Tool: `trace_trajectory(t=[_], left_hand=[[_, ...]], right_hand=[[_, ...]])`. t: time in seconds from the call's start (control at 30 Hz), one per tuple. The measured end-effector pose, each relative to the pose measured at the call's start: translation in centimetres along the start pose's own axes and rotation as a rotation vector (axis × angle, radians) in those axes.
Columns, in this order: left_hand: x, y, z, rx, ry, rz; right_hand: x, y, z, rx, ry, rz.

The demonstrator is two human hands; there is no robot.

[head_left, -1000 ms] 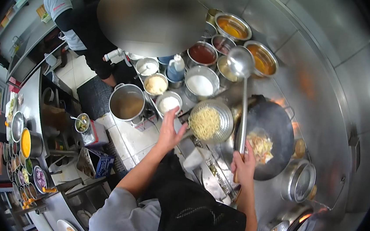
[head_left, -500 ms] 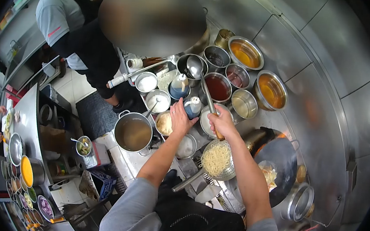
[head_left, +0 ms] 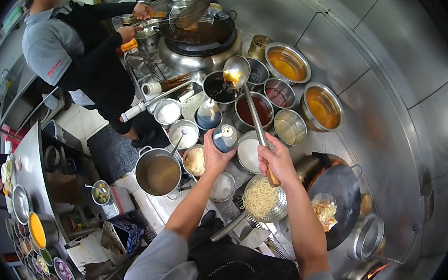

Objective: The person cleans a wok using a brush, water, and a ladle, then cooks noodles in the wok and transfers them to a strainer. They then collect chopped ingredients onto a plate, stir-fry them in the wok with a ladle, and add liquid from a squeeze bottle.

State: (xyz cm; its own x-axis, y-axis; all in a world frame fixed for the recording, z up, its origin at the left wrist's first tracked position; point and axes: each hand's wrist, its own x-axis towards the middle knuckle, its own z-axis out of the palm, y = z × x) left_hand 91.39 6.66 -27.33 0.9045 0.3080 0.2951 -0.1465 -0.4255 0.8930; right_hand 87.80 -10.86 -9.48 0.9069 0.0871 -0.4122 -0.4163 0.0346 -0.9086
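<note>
My left hand (head_left: 215, 158) is wrapped round a squeeze bottle (head_left: 225, 138) of dark liquid with a pale cap, above the seasoning pots. In my right hand (head_left: 278, 159) is the handle of a long metal ladle (head_left: 257, 115); its bowl hangs over the pots and shows a yellow-orange gleam, which may be a reflection. Noodles (head_left: 259, 196) lie in a perforated strainer (head_left: 281, 205) below my right hand. To the right, a wok (head_left: 345, 196) over a flame holds a pale, egg-like food (head_left: 324, 213). A second dark bottle (head_left: 209, 112) stands in a pot beside the held one.
Several sauce pots surround my hands, including a red one (head_left: 253, 110) and an oil bowl (head_left: 322, 108). A stockpot (head_left: 158, 172) of brown liquid stands left. A co-worker (head_left: 64, 46) holds a wire strainer (head_left: 190, 14) over another wok (head_left: 203, 39). Ingredient containers (head_left: 37, 230) line the left counter.
My left hand has gripped the squeeze bottle and raised it. The ladle's bowl has lifted out from over the dark pot, its handle still in my right hand. The view has shifted slightly.
</note>
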Motion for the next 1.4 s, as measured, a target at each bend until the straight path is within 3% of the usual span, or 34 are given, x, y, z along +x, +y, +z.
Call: trace_trajectory(t=[0.33, 0.43, 0.6, 0.67, 0.8, 0.87, 0.93, 0.97, 1.0, 1.07, 1.13, 1.2, 1.23, 1.3, 1.4], left_hand=[[-1.8, 6.5, -5.6, -0.218, 0.041, -0.026], [-2.6, 8.7, -8.1, -0.279, -0.054, -0.154], [-4.7, 6.9, -10.2, -0.288, -0.157, -0.018], [-5.7, 8.5, -11.0, -0.424, -0.224, -0.089], [-6.1, 8.3, -10.7, -0.521, -0.474, -0.057], [-6.0, 11.4, -10.3, -0.484, -0.755, -0.072], [-6.6, 14.6, -8.8, -0.277, -0.978, -0.040], [-6.3, 13.1, -6.6, -0.124, -1.105, 0.040], [-7.2, 17.8, -5.6, 0.103, -1.242, 0.123], [-9.3, 21.2, -0.7, 0.275, -1.592, 0.160], [-12.5, 23.3, 4.4, 0.453, -1.692, 0.333], [-16.6, 26.7, 8.5, 0.620, -1.919, 0.264], [-18.4, 27.0, 10.6, 0.632, -1.929, 0.285], [-21.5, 27.5, 14.4, 0.720, -2.089, 0.215], [-25.0, 28.7, 16.3, 0.821, -1.987, 0.358]], right_hand=[[0.4, 1.3, -1.0, -0.078, 0.012, -0.048], [0.5, 3.1, -1.8, -0.070, 0.022, -0.065], [-6.8, 6.0, -6.2, 0.384, -0.056, -0.089], [-12.9, 8.0, -8.8, 0.437, -0.023, -0.135], [-29.5, 12.5, -14.8, 0.455, 0.143, -0.127], [-38.2, 15.2, -16.9, 0.471, 0.276, -0.116], [-44.1, 18.6, -17.8, 0.138, 0.550, -0.066], [-46.9, 19.0, -17.8, -0.591, 0.727, -0.010], [-49.1, 20.4, -18.4, -0.568, 0.760, 0.000], [-52.9, 23.3, -19.6, -0.812, 0.884, 0.057], [-56.3, 24.8, -19.3, -0.678, 0.892, 0.074], [-58.7, 26.2, -19.0, -0.324, 0.791, 0.065], [-59.8, 26.0, -18.7, -0.123, 0.746, 0.089], [-61.3, 27.8, -18.8, -0.014, 0.710, 0.068], [-62.1, 29.9, -19.1, 0.140, 0.612, 0.010]])
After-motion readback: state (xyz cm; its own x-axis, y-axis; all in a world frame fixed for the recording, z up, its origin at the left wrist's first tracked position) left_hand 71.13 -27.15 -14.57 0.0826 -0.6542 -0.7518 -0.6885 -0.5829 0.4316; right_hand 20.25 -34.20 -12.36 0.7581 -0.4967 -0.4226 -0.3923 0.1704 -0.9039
